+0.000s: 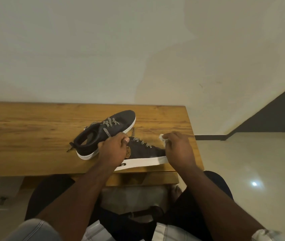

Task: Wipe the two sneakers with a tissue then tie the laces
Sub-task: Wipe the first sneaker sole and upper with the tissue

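Observation:
Two black sneakers with white soles and patterned laces lie on the wooden table (33, 136). The far sneaker (103, 134) stands upright, toe pointing back right, its laces loose. The near sneaker (143, 152) is tipped on its side at the table's front edge, white sole (143, 162) facing me. My left hand (114, 150) grips its heel end, thumb over the collar. My right hand (178, 148) covers its toe and holds a crumpled white tissue (163, 138) against it.
The table ends just right of my right hand, with a pale tiled floor (251, 162) beyond. A plain wall (138, 49) rises behind the table. My knees sit under the front edge. The table's left half lies bare.

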